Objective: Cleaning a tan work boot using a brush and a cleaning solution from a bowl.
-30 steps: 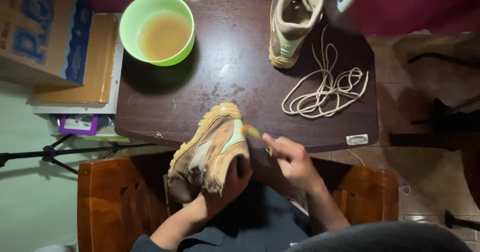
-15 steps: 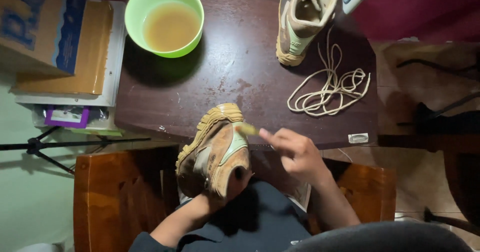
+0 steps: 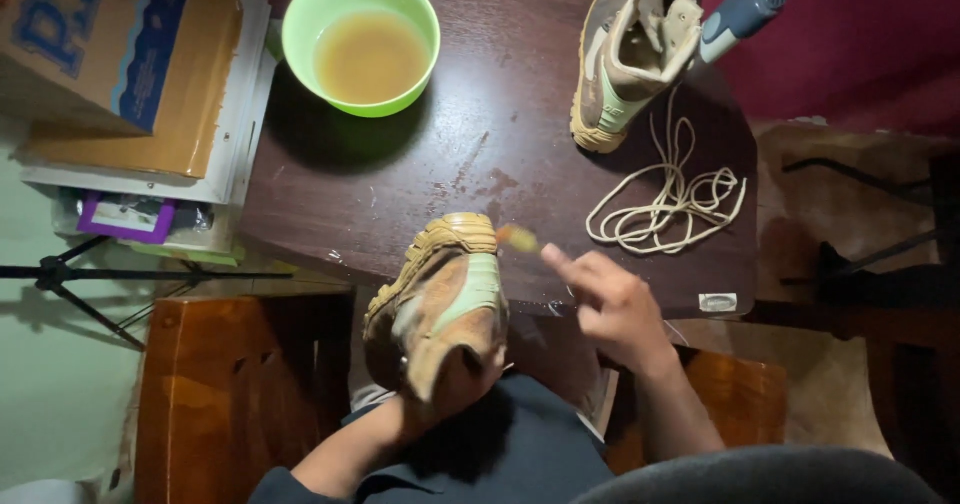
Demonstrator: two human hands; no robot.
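My left hand (image 3: 440, 389) inside a muddy tan shoe (image 3: 440, 299), gripping it toe-up, my right hand (image 3: 610, 304) closed on a small brush (image 3: 520, 238) just beside the toe, loose laces (image 3: 665, 204) beyond my right hand, green bowl (image 3: 361, 39) of brown water farther ahead of my left

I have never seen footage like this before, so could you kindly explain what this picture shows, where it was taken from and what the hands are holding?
There is no machine here: a person wears a camera on the head, so the view looks straight down at their own two hands. The left hand is pushed inside a muddy tan shoe, holding it up over the lap. The right hand holds a small brush with its tip beside the shoe's toe. On the dark wooden table stand a green bowl of brownish liquid, a second shoe with no lace, and a loose pale shoelace. A cardboard box sits to the left.
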